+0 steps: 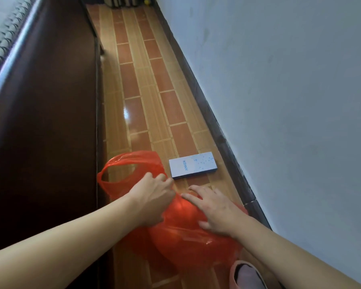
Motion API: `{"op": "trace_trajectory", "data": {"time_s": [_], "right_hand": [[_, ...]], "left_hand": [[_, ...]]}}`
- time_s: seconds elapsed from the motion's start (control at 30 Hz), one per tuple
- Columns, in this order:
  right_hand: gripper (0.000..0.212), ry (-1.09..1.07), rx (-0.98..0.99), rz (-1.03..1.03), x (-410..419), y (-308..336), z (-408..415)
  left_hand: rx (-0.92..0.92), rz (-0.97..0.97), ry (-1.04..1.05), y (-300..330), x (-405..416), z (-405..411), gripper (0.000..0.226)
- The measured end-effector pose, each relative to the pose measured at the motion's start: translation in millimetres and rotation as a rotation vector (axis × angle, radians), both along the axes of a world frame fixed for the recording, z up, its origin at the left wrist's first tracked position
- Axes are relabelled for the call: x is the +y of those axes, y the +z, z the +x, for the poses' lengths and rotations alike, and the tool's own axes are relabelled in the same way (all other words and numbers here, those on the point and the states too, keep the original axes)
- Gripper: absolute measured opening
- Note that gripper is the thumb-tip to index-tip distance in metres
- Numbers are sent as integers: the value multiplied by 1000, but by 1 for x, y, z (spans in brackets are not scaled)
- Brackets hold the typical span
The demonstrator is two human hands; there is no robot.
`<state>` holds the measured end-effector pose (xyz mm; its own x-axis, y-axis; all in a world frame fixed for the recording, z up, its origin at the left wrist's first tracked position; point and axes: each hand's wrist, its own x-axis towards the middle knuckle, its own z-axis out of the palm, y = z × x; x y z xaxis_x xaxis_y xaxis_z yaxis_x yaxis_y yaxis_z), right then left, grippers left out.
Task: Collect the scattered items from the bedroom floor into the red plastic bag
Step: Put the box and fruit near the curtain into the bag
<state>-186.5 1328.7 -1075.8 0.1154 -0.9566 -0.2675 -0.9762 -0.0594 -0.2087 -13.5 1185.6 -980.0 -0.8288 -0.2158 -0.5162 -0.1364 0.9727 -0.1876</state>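
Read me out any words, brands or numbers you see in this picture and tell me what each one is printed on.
"ANKER": in blue letters on the lid of the white box lying flat on the tiled floor, just beyond the red plastic bag.
No other writing shows; the blue speckles on the box are a pattern, not text.

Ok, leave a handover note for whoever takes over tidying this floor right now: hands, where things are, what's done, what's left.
Left hand: grips the red bag near its mouth.
Right hand: open, fingers flat on the bag.
The bag lies on the floor between bed and wall, bulging, so something seems to be inside already.
Left: the white Anker box lies on the floor just beyond the bag; it probably goes in next.
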Motion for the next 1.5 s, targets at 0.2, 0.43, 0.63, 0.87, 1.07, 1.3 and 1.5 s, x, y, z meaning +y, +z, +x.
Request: {"op": "trace_trajectory", "data": {"time_s": [0.2,0.43,0.63,0.87,1.07,1.3,1.5], "right_hand": [[86,77,-61,11,8,-9,-1],[51,84,-201,-172,3,-9,5],[55,-86,-123,-317,-10,-1,-12],[94,-245,23,-289,-12,19,-20],[119,-193,-99,-329,-14,30,-11],[107,-205,-58,-343,-16,30,-14],[108,-359,157,-59,-1,0,-35]], "left_hand": [[95,-136,-56,-10,-16,0,85],[55,-64,410,1,-69,17,100],[127,17,452,-6,-52,8,95],[182,-84,527,-20,-21,5,79],[377,222,902,-33,-14,11,93],[236,154,569,-48,-8,18,70],[10,-120,299,-41,-30,19,78]]}}
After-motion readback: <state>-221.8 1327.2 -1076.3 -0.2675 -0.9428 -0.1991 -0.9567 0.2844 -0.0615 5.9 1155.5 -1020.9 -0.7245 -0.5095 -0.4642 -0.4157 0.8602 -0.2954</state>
